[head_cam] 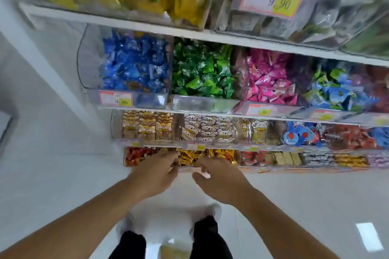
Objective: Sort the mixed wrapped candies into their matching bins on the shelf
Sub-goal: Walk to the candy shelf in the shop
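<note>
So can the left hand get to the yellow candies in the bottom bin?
Probably yes. The left hand already sits at the open front of the bottom bin, its fingertips right beside the yellow candies. Nothing lies between them. The right hand is close by but off to the side.

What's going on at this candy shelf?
A person is reaching both hands into the lowest row of clear bins. The left hand and right hand are at the bin of gold-wrapped candies, beside the bin of red-orange candies. Whether either hand holds a candy cannot be told. The bins above are untouched.
</note>
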A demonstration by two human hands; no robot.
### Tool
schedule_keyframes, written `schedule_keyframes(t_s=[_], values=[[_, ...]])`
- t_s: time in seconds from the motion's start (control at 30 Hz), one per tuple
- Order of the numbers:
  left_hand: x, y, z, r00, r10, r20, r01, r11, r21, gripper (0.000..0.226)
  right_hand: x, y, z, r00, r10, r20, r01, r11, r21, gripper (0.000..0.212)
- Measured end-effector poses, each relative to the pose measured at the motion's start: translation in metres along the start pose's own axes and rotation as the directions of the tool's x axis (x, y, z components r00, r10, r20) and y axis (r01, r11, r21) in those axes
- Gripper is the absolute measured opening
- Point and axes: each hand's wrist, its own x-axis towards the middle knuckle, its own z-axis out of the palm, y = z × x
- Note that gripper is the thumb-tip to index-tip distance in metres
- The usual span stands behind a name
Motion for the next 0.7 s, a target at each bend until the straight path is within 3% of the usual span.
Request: schedule_keyframes(t_s=[0.13, 0.27, 0.5, 0.7], values=[[0.019, -0.035, 0.079, 0.988, -0.154, 0.013, 0.154, 0.983, -0.096, 0.019, 0.052, 0.049, 0.057, 0.989, 0.006, 0.15, -0.024, 0.993, 0.117, 0.036], [0.05, -0.077, 0.175, 0.964, -0.26, 0.059, 0.265, 0.957, -0.12, 0.028, 0.105, 0.098, 0.133, 0.979, 0.002, 0.203, -0.029, 0.991, 0.131, 0.035], [0.091, -0.185, 0.323, 0.952, -0.305, 0.037, 0.307, 0.934, -0.181, 0.034, 0.206, 0.174, 0.308, 0.976, -0.03, 0.214, 0.011, 0.996, 0.088, 0.039], [0.106, -0.23, 0.402, 0.951, -0.307, 0.031, 0.308, 0.944, -0.119, 0.041, 0.265, 0.212, 0.4, 0.963, -0.154, 0.22, 0.149, 0.988, 0.037, 0.035]])
